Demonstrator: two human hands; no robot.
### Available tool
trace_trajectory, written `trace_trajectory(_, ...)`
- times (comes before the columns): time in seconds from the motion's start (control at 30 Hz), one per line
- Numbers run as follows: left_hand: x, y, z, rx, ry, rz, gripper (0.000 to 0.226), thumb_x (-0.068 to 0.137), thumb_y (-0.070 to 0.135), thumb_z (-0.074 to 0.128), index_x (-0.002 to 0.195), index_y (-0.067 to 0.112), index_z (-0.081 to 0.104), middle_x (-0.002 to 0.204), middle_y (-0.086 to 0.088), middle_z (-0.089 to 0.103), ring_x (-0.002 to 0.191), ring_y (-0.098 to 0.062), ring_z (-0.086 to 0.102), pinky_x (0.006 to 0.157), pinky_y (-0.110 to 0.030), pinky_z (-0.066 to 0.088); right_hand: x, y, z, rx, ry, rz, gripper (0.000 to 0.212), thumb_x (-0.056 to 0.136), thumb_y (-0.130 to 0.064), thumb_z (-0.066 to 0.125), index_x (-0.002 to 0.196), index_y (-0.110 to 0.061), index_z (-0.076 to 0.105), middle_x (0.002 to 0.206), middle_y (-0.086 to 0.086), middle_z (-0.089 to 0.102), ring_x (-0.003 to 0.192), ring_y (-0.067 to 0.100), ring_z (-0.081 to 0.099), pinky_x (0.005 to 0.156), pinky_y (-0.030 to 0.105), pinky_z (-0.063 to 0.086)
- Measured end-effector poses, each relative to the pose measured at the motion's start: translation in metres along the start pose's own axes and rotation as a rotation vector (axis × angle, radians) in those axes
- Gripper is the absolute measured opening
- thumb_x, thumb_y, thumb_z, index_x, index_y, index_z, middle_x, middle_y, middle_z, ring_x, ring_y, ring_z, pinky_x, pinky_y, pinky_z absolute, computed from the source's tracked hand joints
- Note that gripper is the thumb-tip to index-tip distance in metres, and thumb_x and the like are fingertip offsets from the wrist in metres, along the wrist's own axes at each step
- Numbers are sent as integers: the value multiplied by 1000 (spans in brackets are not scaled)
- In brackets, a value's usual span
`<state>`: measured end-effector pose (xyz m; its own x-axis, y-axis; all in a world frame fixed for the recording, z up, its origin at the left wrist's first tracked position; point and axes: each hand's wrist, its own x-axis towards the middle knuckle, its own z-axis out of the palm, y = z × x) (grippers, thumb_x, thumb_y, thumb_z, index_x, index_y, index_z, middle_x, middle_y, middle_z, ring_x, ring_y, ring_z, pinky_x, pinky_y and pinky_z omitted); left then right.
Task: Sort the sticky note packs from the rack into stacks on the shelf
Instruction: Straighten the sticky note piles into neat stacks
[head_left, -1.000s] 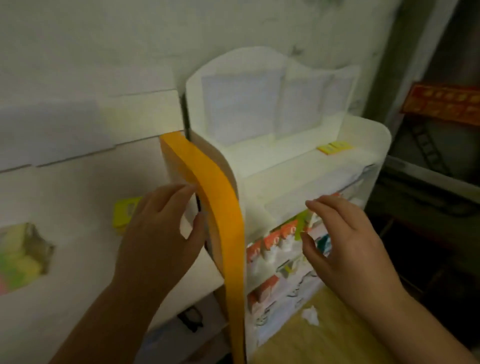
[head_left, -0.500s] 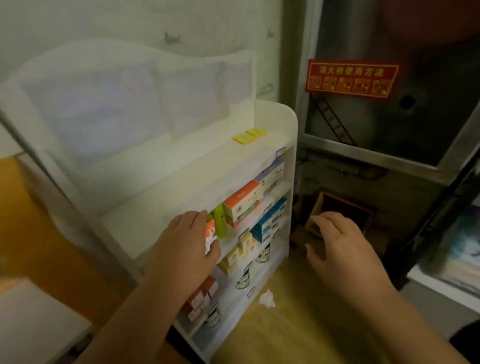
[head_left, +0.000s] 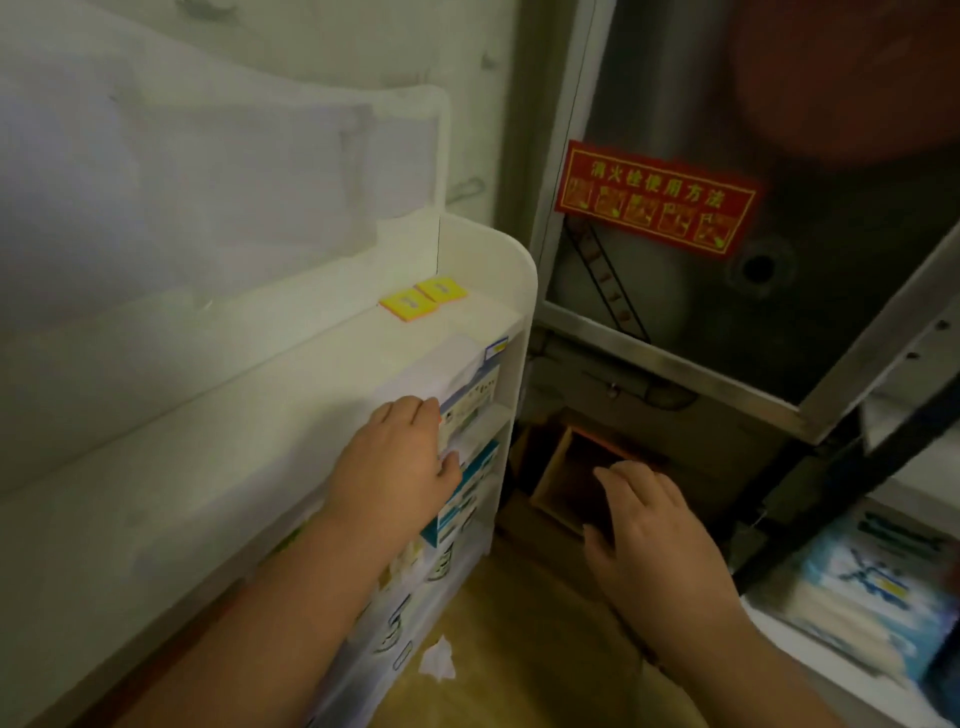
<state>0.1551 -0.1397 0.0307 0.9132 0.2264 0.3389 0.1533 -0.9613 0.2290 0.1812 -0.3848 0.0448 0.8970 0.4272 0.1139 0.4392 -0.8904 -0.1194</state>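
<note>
Head view: sticky note packs (head_left: 423, 299) beyond left grip (head_left: 397, 457).

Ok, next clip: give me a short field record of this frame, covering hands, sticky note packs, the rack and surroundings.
left hand: left hand reaches to the front of the white tiered display rack, fingers at the boxes on its upper tier; grip unclear
right hand: right hand hovers open, holding nothing, over the brown open box on the floor
packs: two yellow square sticky note packs lie side by side on the rack's top ledge
rack stock: blue-and-white boxes on lower tiers, blurred
surroundings: red wall sign with yellow print; crumpled white paper scrap on floor
</note>
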Motion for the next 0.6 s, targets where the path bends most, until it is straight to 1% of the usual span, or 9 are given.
trace_trajectory(0.1,40,-16,17,-12,-12,26,49,92,44,53,130,12,51,121,-3,58,111,-21,52,87,-35,50,41,-4,7,-9,-12,7,60,97,-48,49,150,-32,26,150,-12,31,136,6,31,113,25,30)
trace_trajectory(0.2,74,-34,29,-8,-20,21,46,91,41,51,127,13,52,117,-4,58,106,-22,52,83,-35,49,76,-10,19,-20,-11,-5,59,98,-46,48,151,-30,29,151,-11,33,137,8,32,115,25,28)
trace_trajectory(0.23,83,-40,31,-1,-26,10,46,90,40,52,126,12,53,116,-5,58,106,-23,53,83,-36,49,86,-11,22,-28,-18,-8,58,98,-44,49,151,-29,31,150,-10,36,137,9,34,114,25,29)
trace_trajectory(0.33,99,-54,34,29,-24,-19,52,88,40,56,130,10,53,119,-7,60,108,-25,55,85,-38,50,112,-14,29,-53,-18,-32,57,95,-40,56,148,-23,42,147,-5,45,135,14,40,111,27,34)
trace_trajectory(0.5,117,-81,44,72,-35,-65,57,85,41,61,130,8,56,116,-6,64,103,-26,59,81,-36,53,169,-10,40,-49,-11,-96,57,97,-38,52,150,-21,38,151,-4,40,138,15,35,114,28,33)
trace_trajectory(0.6,126,-95,49,102,-29,-121,58,84,41,61,131,8,56,117,-6,64,105,-26,59,83,-36,52,208,-12,45,-29,-10,-145,53,97,-35,53,146,-20,41,146,-4,43,134,14,38,109,26,35)
